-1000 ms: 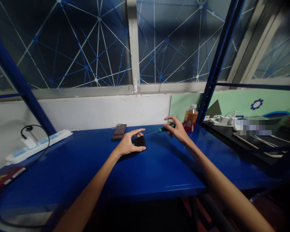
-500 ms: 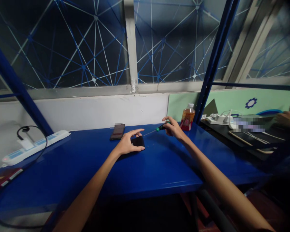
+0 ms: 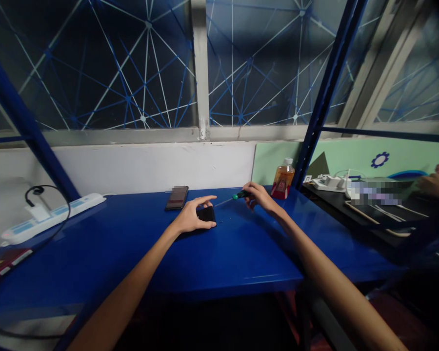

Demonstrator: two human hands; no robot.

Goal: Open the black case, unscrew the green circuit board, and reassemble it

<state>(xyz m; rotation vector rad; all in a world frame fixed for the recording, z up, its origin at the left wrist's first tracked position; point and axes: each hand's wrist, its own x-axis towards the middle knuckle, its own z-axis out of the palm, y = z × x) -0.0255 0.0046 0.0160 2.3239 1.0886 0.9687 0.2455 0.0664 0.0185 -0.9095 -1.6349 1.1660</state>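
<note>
Item, far left: a white power strip (image 3: 51,218) lies along the bench (image 3: 219,258) by the wall, a white plug block seated in it and a black cable (image 3: 64,209) looping off the near edge. A flat reddish object (image 3: 3,263) sits at the near-left corner; we cannot tell what it is.

Item, centre-left, far: a dark phone (image 3: 176,197), flat, well apart from our hands.

Item, centre: our left hand (image 3: 190,219) rests on a small black device (image 3: 206,214), thumb along its near edge and forefinger stretched over its far edge, fingers spread, pressing it flat to the bench.

Item, just right of centre: a green-handled screwdriver (image 3: 237,196) in our right hand (image 3: 258,196), fingers pinched round the handle. Its thin shaft points left and slightly down. The long axis runs right to left, the tip lying just right of and beyond the black device, near but apart. The device lies left and a little nearer to us from the right-hand grip; the left hand is already on it.

Item, right: a bottle of amber liquid (image 3: 283,181), upright by a blue post (image 3: 325,92).

Item, far right: a dark neighbouring bench with a second white strip (image 3: 329,183); another person's hand (image 3: 429,184) rests there.

Surface: glossy blue, mostly bare. Room: white wall below, dark windows with a line pattern above.
</note>
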